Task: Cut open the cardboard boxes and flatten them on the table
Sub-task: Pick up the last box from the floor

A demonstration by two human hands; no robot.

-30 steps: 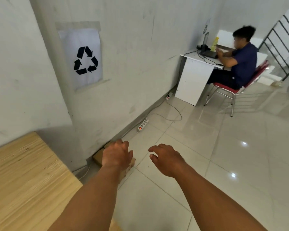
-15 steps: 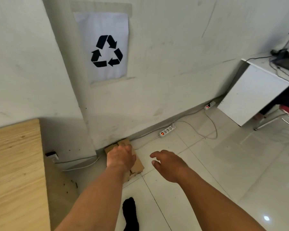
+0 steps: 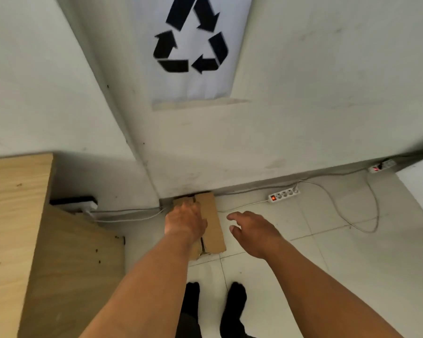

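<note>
On floor (image 3: 303, 254) by wall (image 3: 303, 118) | left hand (image 3: 186, 222) over cardboard box (image 3: 211, 215), fingers' hold unclear | right hand (image 3: 252, 230) fingers spread, empty

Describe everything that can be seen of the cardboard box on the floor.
The cardboard box is brown, low and long, with a dark seam between its two top flaps. It lies on the tiled floor, its far end at the foot of the wall, below the recycling sign. The left hand covers its left part; whether it grips is unclear. The right hand hovers beside it, apart.
</note>
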